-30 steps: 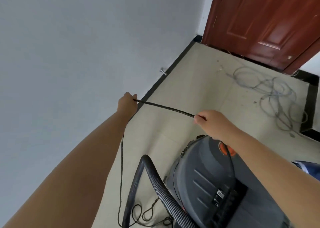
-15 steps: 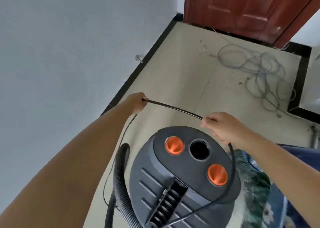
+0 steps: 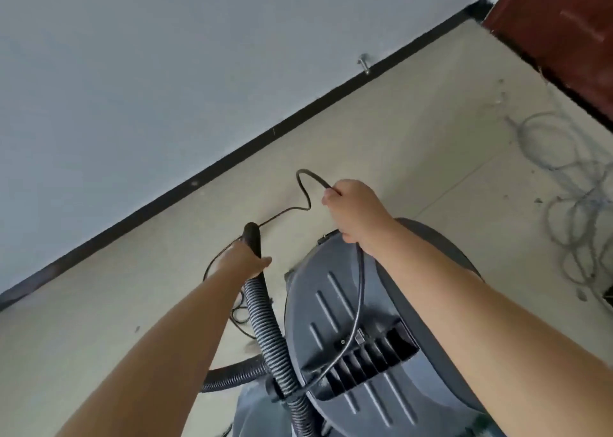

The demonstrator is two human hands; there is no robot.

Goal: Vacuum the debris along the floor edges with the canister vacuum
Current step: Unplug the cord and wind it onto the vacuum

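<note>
A dark grey canister vacuum [image 3: 335,310] stands on the beige tiled floor right below me. Its ribbed black hose [image 3: 265,320] rises along the canister's left side. My left hand [image 3: 243,259] is closed around the hose near its smooth black end [image 3: 252,237]. My right hand [image 3: 355,209] is shut on the thin black power cord [image 3: 303,184], which loops to the left of the hand and then trails to the floor. Another stretch of cord runs from that hand down over the canister lid. Bits of debris [image 3: 537,200] dot the floor.
A black baseboard [image 3: 298,115] runs diagonally under the pale wall, with a metal door stop [image 3: 364,63] on it. A red-brown door [image 3: 564,38] fills the upper right. A tangle of grey cable [image 3: 570,184] lies on the floor at right.
My left hand let go of the cord and took the hose end. The cord, earlier taut between both hands, now hangs slack in a loop from my right hand. The view swung left.
</note>
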